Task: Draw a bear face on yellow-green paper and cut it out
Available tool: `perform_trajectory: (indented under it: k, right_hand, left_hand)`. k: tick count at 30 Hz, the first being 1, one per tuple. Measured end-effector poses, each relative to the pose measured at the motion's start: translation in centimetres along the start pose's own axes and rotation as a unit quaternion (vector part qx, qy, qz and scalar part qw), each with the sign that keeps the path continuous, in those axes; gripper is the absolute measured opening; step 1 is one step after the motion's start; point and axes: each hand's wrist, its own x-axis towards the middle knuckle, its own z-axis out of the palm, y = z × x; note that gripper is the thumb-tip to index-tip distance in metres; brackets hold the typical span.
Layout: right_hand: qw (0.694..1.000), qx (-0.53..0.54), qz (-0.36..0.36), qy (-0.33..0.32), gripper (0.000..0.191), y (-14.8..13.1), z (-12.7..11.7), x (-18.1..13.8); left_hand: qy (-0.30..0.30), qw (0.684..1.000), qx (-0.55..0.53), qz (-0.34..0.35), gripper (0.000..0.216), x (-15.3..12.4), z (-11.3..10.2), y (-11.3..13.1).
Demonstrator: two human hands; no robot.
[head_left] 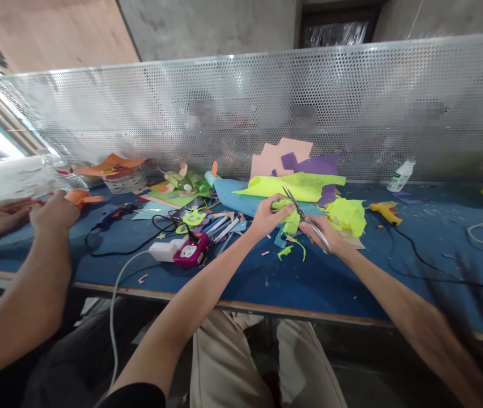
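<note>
My left hand (269, 216) is closed on a crumpled piece of lime-green craft sheet (289, 215). Scissors (297, 207) are in my right hand (320, 231), with the blades pointing up and to the left, beside the green piece. Whether the blades touch it I cannot tell. Curled green scraps (295, 249) lie on the blue table just below my hands. Behind them rests a rolled lime-green sheet (288, 186) over a light blue sheet (235, 195). To the right of my right hand is a crumpled lime-green sheet (347, 215).
A magenta power adapter (191, 249) with a white plug and cable sits left of my arm. A yellow glue gun (386, 213) and a white bottle (401, 175) stand to the right. At far left, a co-worker's hands (54, 212) are near an orange piece (80, 198).
</note>
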Motion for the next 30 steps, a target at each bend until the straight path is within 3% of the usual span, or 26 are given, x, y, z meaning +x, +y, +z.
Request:
perform_trajectory:
  k: [5, 10, 16, 22, 30]
  right_hand:
    - [0.999, 0.004, 0.031, 0.027, 0.054, 0.7, 0.2, 0.2]
    - [0.998, -0.001, 0.041, 0.057, 0.052, 1.3, 0.3, 0.5]
    - [0.999, -0.031, 0.034, 0.024, 0.054, 1.2, 0.2, 0.7]
    - [0.999, -0.026, 0.023, 0.005, 0.050, 1.1, 0.2, 0.5]
    - [0.997, 0.036, 0.011, -0.060, 0.045, -0.1, -0.3, 0.2]
  left_hand:
    - [0.039, 0.996, -0.081, -0.028, 0.048, 0.4, 0.5, -0.5]
    - [0.017, 0.985, -0.154, -0.077, 0.052, 0.4, 0.9, -0.6]
    - [0.024, 0.996, -0.053, -0.067, 0.046, 0.3, 0.6, -0.8]
    - [0.034, 0.997, -0.030, -0.063, 0.047, 0.6, 0.1, -2.0]
    - [-0.029, 0.998, 0.051, -0.021, 0.044, 0.4, -0.7, -1.2]
